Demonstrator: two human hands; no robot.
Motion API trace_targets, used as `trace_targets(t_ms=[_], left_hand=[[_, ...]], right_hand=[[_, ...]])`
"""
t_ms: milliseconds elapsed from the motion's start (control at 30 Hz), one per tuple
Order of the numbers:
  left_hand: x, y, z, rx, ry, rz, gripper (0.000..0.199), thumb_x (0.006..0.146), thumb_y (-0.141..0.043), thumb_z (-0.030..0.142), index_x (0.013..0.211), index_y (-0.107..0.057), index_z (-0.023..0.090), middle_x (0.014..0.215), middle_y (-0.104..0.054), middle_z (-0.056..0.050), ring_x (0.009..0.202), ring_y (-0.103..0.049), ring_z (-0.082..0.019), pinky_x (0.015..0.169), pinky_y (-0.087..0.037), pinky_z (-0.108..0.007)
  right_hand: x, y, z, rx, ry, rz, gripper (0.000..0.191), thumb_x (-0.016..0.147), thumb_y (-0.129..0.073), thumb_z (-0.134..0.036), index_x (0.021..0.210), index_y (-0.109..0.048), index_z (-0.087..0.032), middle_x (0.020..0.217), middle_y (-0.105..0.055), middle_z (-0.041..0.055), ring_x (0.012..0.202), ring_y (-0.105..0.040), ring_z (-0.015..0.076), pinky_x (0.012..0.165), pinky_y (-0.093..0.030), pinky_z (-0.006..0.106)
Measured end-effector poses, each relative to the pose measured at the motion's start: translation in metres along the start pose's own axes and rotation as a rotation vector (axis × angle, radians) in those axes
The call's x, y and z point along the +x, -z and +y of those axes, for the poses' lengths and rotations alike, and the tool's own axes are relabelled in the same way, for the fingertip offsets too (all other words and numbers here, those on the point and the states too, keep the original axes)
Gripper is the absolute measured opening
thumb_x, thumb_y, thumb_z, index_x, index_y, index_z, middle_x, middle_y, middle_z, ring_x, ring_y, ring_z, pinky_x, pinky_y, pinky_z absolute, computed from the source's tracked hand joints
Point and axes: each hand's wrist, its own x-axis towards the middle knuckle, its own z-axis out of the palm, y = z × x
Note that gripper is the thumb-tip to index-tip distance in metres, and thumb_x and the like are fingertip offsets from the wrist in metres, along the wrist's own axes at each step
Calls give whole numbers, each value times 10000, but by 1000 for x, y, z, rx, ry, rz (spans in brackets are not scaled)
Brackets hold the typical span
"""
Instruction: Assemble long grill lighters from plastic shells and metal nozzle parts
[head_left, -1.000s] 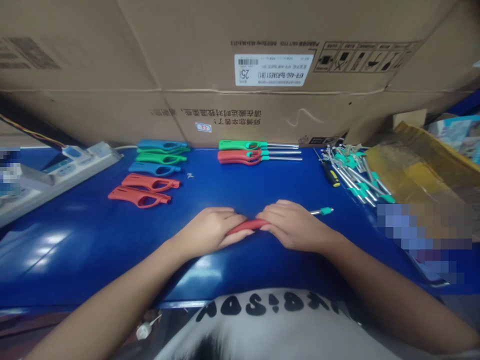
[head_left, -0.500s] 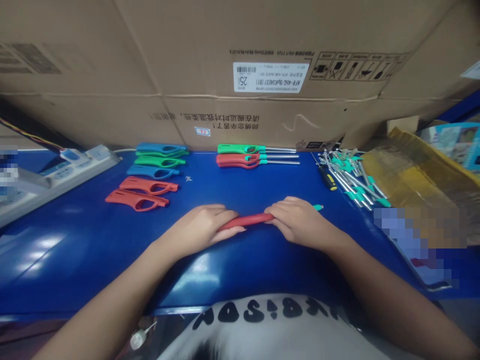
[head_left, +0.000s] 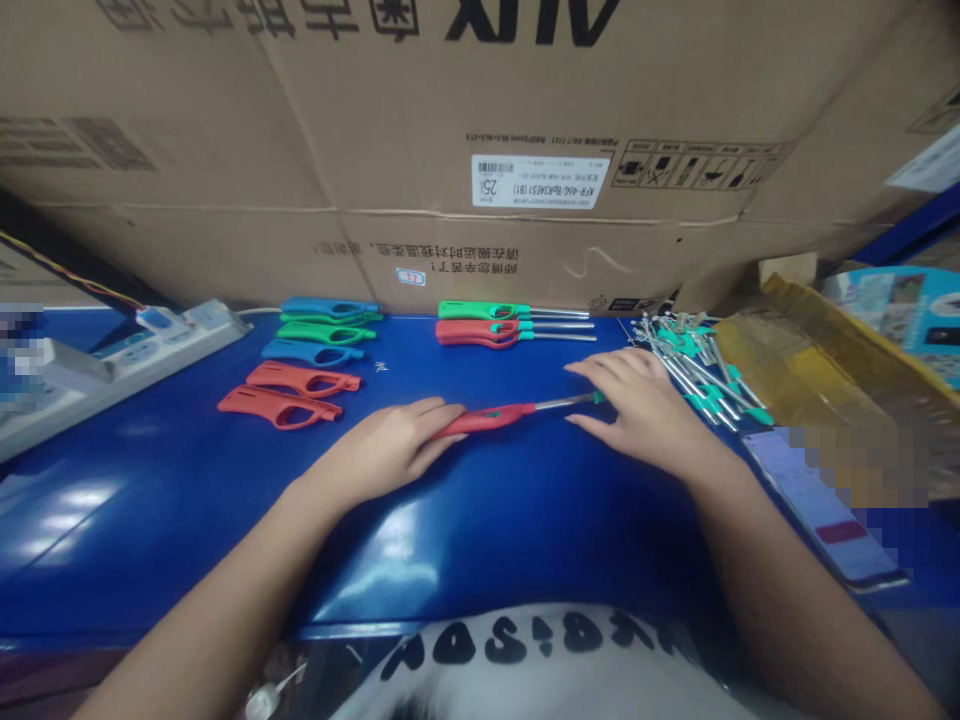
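Note:
My left hand (head_left: pixel 401 440) is closed around the rear of a red lighter body (head_left: pixel 487 418), held just above the blue table. A metal tube (head_left: pixel 559 402) with a green piece (head_left: pixel 598 398) at its far end sticks out of the body's right end. My right hand (head_left: pixel 637 405) is open, thumb and fingers apart around the green end; whether it touches that end I cannot tell. Beyond the hands lie lighters with metal tubes, a green one (head_left: pixel 472 310) and a red one (head_left: pixel 469 334). Left of them are blue, green and orange lighter bodies (head_left: pixel 304 378) without tubes.
A pile of metal tubes with green parts (head_left: pixel 709 375) lies at the right, beside a carton with yellow tape (head_left: pixel 795 350). A phone (head_left: pixel 832 515) is at the right edge. A white power strip (head_left: pixel 127 370) runs along the left. A large cardboard box (head_left: pixel 390 180) walls off the back.
My right hand has let go of the red lighter body, opened and moved right toward the tube's green end. The left hand keeps its hold on the body. The view has tilted up slightly.

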Motion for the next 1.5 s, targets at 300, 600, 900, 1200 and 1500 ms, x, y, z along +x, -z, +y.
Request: trace_targets(t_ms=[300, 600, 900, 1200, 1500], left_hand=[[-2, 3, -5, -5, 8, 41, 362, 1039, -431, 350, 1312, -604, 189, 1092, -683, -95, 959, -689, -222, 829, -554, -320], [3, -8, 12, -328, -70, -4, 286, 1021, -495, 354, 1108, -688, 161, 893, -697, -56, 797, -638, -163, 756, -491, -269], [3, -16, 10, -720, 136, -113, 377, 958, -572, 449, 816, -669, 114, 584, -375, 59, 515, -306, -72, 476, -247, -208], [2, -23, 11, -370, -126, -51, 299, 1022, -483, 359, 1111, -681, 154, 940, -725, -91, 836, -675, -182, 780, -502, -269], [8, -28, 17, -49, 7, -72, 428, 1034, -412, 488, 1344, -550, 226, 1192, -658, -82, 1016, -662, -240, 850, -528, -346]], right_hand=[[-1, -1, 14, 102, 80, -10, 129, 980, -580, -272, 1000, -694, -214, 1017, -753, 45, 991, -649, 227, 1053, -343, 465], [2, -13, -35, 125, 331, -22, 253, 1040, -457, -269, 993, -672, -143, 864, -705, 76, 825, -596, 201, 863, -434, 364], [-1, -9, -42, 206, 389, 53, 258, 1033, -447, -211, 947, -665, -103, 788, -641, 86, 777, -519, 207, 811, -440, 368], [-4, -21, -40, 271, 352, -98, 269, 1028, -458, -218, 914, -680, -116, 811, -648, 89, 801, -534, 211, 802, -419, 351], [0, -21, -27, 214, 155, -216, 137, 987, -564, -277, 956, -659, -183, 888, -660, 50, 854, -564, 209, 828, -386, 346]])
